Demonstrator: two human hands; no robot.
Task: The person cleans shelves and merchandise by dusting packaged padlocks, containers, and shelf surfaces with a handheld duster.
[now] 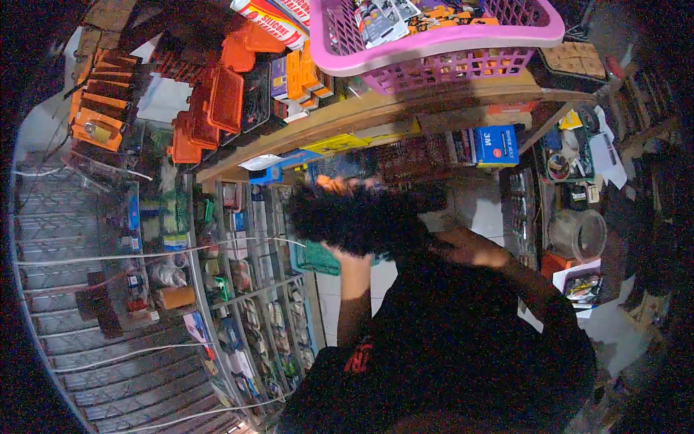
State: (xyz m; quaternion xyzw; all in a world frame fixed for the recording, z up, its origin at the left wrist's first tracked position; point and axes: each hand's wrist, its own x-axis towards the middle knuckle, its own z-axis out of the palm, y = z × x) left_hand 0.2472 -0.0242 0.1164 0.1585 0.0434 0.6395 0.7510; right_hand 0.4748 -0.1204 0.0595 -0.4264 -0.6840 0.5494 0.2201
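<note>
A dark, curly, fluffy mass [361, 217] fills the middle of the view, and I cannot make out what it is. My left hand [353, 266] is at its lower edge, with the forearm rising from below and the fingers hidden. To the right of the mass, my right hand [477, 249] is bent inward in shadow, its fingers too dark to read. Black cloth with red lettering [358, 356] covers the lower middle. Behind the left wrist lies a green basket [318, 259].
A pink basket [441, 54] of packaged goods rests on a wooden shelf [289, 134]. Orange bins [225, 101] stand at upper left. A blue 3M box [497, 146] is right of centre. Glass-fronted shelving [249, 307] stands at left, and a clear round tub [578, 235] at right.
</note>
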